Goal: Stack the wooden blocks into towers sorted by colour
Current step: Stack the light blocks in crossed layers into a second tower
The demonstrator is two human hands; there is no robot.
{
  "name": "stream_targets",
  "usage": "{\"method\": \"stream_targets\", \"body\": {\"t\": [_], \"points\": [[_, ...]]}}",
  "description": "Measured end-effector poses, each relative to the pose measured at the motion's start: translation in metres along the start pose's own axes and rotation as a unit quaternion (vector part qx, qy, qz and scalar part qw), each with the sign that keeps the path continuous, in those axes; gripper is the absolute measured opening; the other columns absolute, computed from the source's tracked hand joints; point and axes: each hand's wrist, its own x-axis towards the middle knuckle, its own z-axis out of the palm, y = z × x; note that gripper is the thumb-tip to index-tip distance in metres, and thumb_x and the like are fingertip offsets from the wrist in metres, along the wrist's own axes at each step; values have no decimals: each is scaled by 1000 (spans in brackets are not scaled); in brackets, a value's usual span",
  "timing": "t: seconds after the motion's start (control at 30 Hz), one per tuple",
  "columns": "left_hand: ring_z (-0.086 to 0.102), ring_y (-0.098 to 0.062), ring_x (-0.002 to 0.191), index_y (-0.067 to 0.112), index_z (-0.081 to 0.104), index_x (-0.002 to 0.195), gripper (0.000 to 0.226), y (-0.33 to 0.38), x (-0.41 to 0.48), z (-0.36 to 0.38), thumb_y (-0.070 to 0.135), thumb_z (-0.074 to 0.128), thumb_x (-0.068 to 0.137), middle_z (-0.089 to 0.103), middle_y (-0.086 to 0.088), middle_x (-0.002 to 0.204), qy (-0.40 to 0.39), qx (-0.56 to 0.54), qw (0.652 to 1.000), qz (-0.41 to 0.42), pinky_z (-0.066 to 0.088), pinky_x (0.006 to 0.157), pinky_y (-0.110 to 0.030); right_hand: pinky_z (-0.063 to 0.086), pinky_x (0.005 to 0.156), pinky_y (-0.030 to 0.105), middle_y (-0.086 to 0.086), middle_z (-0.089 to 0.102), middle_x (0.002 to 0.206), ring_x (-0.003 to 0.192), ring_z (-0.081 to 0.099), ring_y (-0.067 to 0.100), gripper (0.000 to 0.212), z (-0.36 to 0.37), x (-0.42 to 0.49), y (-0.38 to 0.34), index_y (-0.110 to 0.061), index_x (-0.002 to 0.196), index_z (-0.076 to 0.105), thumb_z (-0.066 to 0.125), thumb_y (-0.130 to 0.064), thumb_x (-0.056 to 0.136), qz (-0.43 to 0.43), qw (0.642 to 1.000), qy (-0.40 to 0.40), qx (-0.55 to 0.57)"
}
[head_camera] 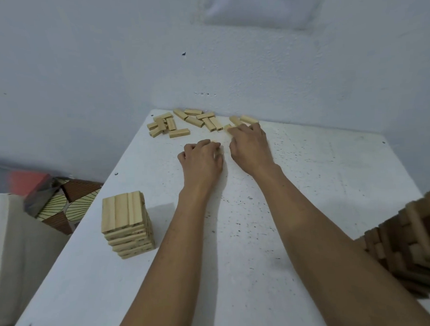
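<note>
Table [307,184] first, white and speckled: dark tower [411,243] at your right edge (blurred), light tower [127,224] near left, loose blocks [183,121] far back. Your right hand [250,149] curls onto one block [228,127] there; left hand [201,161] curled beside it, grip hidden.

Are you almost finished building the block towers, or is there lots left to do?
About partway. Done: a light tower stands on the left of the table, and a darker tower shows at the right edge. In hand: the left hand and right hand are down by the loose blocks; whether they grip any is blurred. Left: those light blocks by the wall are not yet stacked.
</note>
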Motion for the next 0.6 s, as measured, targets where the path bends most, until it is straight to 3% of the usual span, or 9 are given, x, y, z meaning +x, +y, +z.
{"method": "stream_targets", "body": {"t": [0.13,0.33,0.43,0.6], "points": [[39,-27,127,29,62,128,32,-1,-14,-3,28,48,99,54,11,139,-6,-11,1000,2,23,93,-36,34,75,35,9,62,113,101,48,32,22,-4,-24,-2,-12,117,61,52,-17,97,10,999,53,1],[42,-25,125,29,65,122,30,1,-45,-2,25,48,98,60,15,130,-9,-46,999,17,16,85,-31,29,62,34,12,60,83,78,44,28,10,-10,-73,-7,-5,90,62,62,2,84,43,990,125,40],[51,-23,117,32,68,112,27,3,-60,-2,24,48,95,66,17,110,-9,-67,997,45,22,84,-33,29,64,32,14,58,85,78,37,22,9,-17,-97,-9,-3,91,61,62,3,84,44,988,125,75],[47,-20,124,35,68,113,27,-1,-85,-6,29,52,93,66,16,119,-42,-87,994,56,20,90,-31,41,70,33,10,60,96,85,49,23,15,-37,-127,-10,-6,108,60,55,-11,95,48,989,61,129]]}}
